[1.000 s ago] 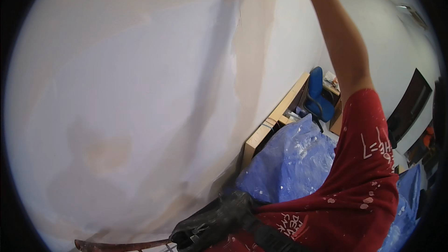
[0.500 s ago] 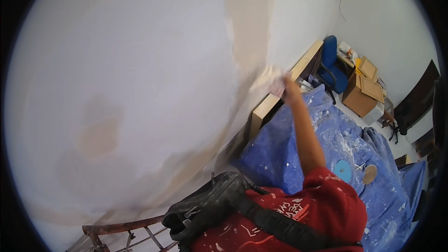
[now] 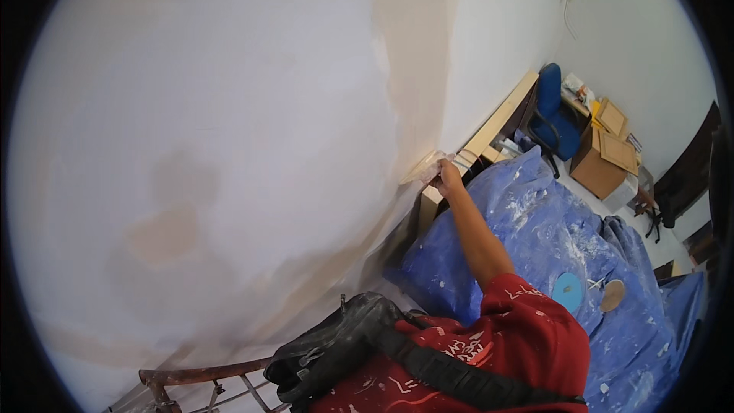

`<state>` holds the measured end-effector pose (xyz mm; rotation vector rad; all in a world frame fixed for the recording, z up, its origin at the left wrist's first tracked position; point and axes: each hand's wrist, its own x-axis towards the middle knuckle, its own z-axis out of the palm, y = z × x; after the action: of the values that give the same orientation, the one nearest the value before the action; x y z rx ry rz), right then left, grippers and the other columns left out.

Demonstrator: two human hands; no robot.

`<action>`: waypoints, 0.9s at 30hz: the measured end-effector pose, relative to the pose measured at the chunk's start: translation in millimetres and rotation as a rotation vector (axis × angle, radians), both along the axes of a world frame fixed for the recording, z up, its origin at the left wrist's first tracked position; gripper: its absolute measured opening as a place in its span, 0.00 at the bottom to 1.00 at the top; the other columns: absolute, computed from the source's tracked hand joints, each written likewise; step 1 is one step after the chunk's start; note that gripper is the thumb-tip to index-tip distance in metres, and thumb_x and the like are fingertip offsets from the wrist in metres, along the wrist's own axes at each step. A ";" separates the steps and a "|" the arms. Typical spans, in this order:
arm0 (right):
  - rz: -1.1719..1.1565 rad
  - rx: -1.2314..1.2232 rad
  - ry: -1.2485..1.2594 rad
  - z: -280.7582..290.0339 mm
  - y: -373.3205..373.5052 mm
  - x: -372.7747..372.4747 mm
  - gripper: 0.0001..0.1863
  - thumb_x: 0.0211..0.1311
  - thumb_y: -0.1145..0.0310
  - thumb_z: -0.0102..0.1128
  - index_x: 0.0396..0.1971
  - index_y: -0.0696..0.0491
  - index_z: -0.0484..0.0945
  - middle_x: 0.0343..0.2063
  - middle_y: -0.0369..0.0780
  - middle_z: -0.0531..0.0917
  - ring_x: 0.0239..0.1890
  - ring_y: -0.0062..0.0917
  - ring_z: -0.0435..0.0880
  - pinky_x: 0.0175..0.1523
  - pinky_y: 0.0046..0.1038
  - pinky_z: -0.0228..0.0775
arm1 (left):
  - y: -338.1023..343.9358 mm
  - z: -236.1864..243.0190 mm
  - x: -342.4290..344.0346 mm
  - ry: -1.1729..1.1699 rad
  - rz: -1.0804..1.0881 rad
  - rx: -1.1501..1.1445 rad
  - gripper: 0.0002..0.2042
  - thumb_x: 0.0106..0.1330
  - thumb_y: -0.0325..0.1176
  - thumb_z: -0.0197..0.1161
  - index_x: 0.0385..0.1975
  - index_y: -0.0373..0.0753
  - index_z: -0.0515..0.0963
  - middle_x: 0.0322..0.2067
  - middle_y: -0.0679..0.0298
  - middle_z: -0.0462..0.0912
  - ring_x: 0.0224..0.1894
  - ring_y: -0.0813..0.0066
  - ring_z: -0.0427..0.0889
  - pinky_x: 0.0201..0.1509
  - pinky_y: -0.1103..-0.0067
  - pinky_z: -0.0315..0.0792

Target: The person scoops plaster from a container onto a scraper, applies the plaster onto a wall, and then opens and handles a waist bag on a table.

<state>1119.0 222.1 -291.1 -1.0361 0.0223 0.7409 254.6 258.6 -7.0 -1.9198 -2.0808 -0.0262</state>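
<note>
My right hand (image 3: 449,177) is closed on a flat, pale cream pad-like tool (image 3: 420,168) with a clear or whitish upper part; its exact kind I cannot make out. The tool lies against or very close to the white wall (image 3: 290,92), at the lower end of a tall beige patch (image 3: 419,53). My bare right forearm reaches up to it from a red, paint-spotted sleeve (image 3: 527,298). My left hand is out of view.
A pale wooden ledge (image 3: 501,116) runs along the wall beside my hand. Blue paint-spattered sheeting (image 3: 505,229) spreads below, bearing blue (image 3: 567,291) and brown (image 3: 613,295) discs. A rusty metal frame (image 3: 206,372), black bag (image 3: 336,344), blue chair (image 3: 552,115) and cardboard box (image 3: 600,164) stand around.
My right hand and the pale tool have moved down and left along the wall, to the lower end of the beige patch. The view has shifted slightly.
</note>
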 end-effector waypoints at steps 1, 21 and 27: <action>0.045 0.023 -0.056 32.1 2.0 -9.5 0.20 0.65 0.65 0.40 0.53 0.60 0.66 0.42 0.47 0.79 0.42 0.41 0.82 0.46 0.47 0.80 | 1.1 -4.0 -10.1 0.106 -0.014 -0.001 0.21 0.68 0.51 0.52 0.44 0.42 0.82 0.40 0.49 0.84 0.39 0.46 0.82 0.38 0.59 0.74; -0.020 0.402 -0.902 671.7 -0.7 -27.9 0.16 0.64 0.80 0.35 0.43 0.80 0.63 0.44 0.67 0.73 0.41 0.54 0.78 0.47 0.44 0.80 | -4.9 19.6 12.9 -0.172 0.191 -0.088 0.33 0.62 0.64 0.52 0.48 0.35 0.78 0.44 0.46 0.82 0.47 0.44 0.80 0.49 0.58 0.73; -0.044 0.709 -0.704 619.4 -53.9 -33.2 0.21 0.67 0.77 0.31 0.47 0.86 0.57 0.45 0.71 0.70 0.48 0.57 0.76 0.50 0.40 0.82 | -12.6 28.7 33.0 -0.206 0.229 -0.036 0.36 0.63 0.65 0.51 0.49 0.33 0.77 0.47 0.43 0.80 0.49 0.43 0.78 0.52 0.58 0.72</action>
<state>1085.9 168.3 328.3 -0.5576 -0.7704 0.2639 287.5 246.1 21.7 -1.7505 -2.4414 -0.1422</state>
